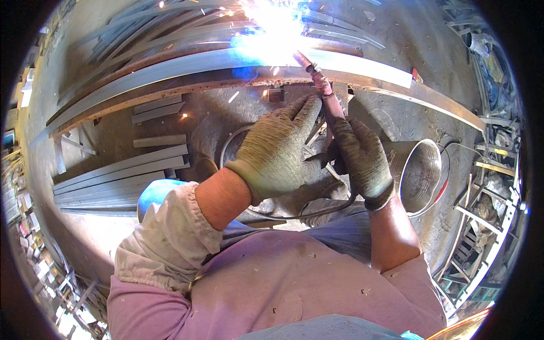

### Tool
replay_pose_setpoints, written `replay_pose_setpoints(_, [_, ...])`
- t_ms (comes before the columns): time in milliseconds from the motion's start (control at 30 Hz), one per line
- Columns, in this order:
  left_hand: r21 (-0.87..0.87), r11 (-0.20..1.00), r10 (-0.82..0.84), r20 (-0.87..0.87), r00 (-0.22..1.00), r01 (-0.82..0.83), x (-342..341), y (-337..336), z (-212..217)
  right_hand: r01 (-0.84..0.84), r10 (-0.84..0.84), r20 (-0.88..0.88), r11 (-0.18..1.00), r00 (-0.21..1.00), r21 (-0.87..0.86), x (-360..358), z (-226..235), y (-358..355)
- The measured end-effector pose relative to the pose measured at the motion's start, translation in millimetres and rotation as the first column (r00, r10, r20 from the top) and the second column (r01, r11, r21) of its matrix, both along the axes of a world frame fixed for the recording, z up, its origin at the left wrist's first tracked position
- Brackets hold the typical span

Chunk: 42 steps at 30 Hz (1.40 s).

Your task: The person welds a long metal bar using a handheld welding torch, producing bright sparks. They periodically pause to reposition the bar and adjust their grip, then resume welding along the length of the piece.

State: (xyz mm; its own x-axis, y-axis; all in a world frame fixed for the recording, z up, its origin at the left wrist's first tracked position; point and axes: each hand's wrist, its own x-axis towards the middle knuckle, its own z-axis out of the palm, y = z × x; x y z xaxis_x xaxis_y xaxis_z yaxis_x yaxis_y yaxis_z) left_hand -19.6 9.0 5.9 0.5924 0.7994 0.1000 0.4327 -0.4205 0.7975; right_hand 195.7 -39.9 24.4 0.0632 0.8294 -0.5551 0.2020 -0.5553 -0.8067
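My right hand [362, 156], in a worn dark work glove, is closed around a reddish welding torch [334, 105]. The torch points away from me and its tip ends in a glaring arc that hides the weld spot. My left hand [277, 147], gloved too, lies just left of the torch, fingers stretched forward and fingertips against its side; the thumb reaches toward my right hand. Beneath the arc runs a long pale metal bar [164, 71], lying along a rusty brown steel beam [396, 90]. Sparks fly off to the left.
Metal strips [119, 175] lie stacked at the left, and more lengths lie beyond the beam. A metal bucket [422, 173] stands right of my right arm, with a cable [266, 215] looping below my hands. A metal rack [481, 226] with clutter lines the right side.
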Motion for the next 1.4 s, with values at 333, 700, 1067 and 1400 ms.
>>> replay_pose_setpoints(333, [0.433,0.854,0.449,-0.33,0.83,-0.29,-93.6,84.8,11.9,0.119,-0.111,-0.064,0.983,0.992,0.143,24.8,12.8,-2.5])
replay_pose_setpoints(700, [0.435,0.828,0.551,-0.511,0.66,-0.354,-157.1,131.3,-41.2,0.148,-0.134,-0.099,0.978,0.986,0.15,27.3,25.3,-6.5])
replay_pose_setpoints(1067, [-0.053,0.929,0.325,-0.353,0.878,-0.365,-159.3,134.7,-27.5,0.113,-0.105,-0.066,0.984,0.992,0.138,30.4,23.0,-8.1])
replay_pose_setpoints(1400, [0.286,0.916,0.326,-0.119,0.938,-0.282,-176.4,153.2,-68.8,0.151,-0.143,-0.086,0.984,0.986,0.096,28.6,29.7,-8.0])
